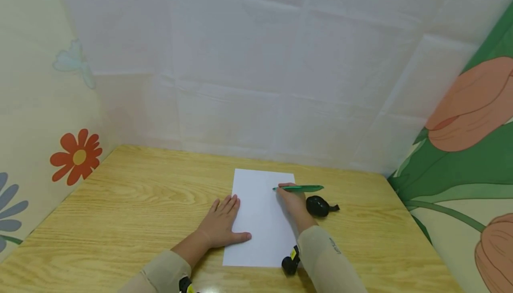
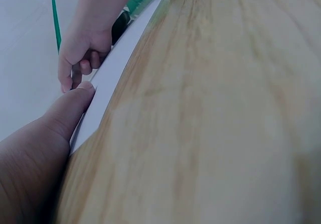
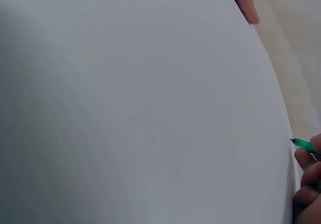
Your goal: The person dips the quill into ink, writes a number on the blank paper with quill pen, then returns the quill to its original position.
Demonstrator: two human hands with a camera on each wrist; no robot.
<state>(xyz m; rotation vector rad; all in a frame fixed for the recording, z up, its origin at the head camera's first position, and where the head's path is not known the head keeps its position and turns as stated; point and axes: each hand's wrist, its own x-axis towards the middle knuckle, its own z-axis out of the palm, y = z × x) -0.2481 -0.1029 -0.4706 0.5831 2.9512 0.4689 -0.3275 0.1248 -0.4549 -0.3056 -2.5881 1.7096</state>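
Note:
A white sheet of paper (image 1: 256, 217) lies on the wooden table, its surface blank in the head view. My left hand (image 1: 220, 226) rests flat at its left edge, with fingers straight and the thumb spread over the paper. Over the upper right part of the sheet, my right hand (image 1: 294, 204) pinches a green pen (image 1: 304, 188). The pen's dark tip (image 3: 292, 140) points left, close over the paper. In the left wrist view the left thumb (image 2: 75, 103) lies along the sheet, and the right hand with the pen is beyond it.
Beside the right hand sits a glossy black rounded object (image 1: 318, 206) with a short tail. Black wrist gear with a yellow label (image 1: 294, 254) hangs by the right sleeve. A white sheet covering (image 1: 240, 70) closes off the back; a flowered wall panel (image 1: 461, 172) borders the right.

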